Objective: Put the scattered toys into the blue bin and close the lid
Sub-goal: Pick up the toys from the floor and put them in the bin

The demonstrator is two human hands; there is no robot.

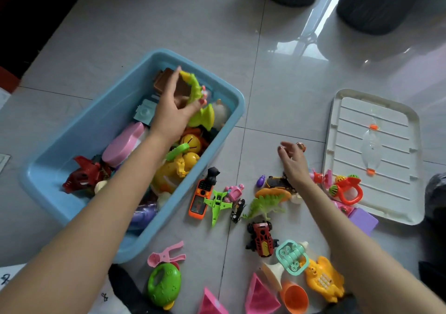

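The left hand (pixel 172 110) has its fingers (pixel 174 77) curled around a yellow-green plastic toy (pixel 194 89) and a brown block (pixel 166 81) over the far end of the blue bin (pixel 79 130) (already crowded with toys). The right hand (pixel 293 162) hovers with fingers (pixel 286 146) loosely spread, gripping nothing, just above a black toy car (pixel 277 181). Beyond those fingers lies the white lid (pixel 376 154), off the bin; nearer, a green dinosaur (pixel 264 205) and orange toy phone (pixel 200 197) rest on the floor.

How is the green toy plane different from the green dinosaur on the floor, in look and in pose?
The green toy plane is bright lime, smooth and flat, with stars on its wings; the green dinosaur is a duller green with a spiky back. The plane lies flat close to the blue bin, touching a small dark car; the dinosaur lies further right, near the right hand. Both are plastic toys not yet in the bin.
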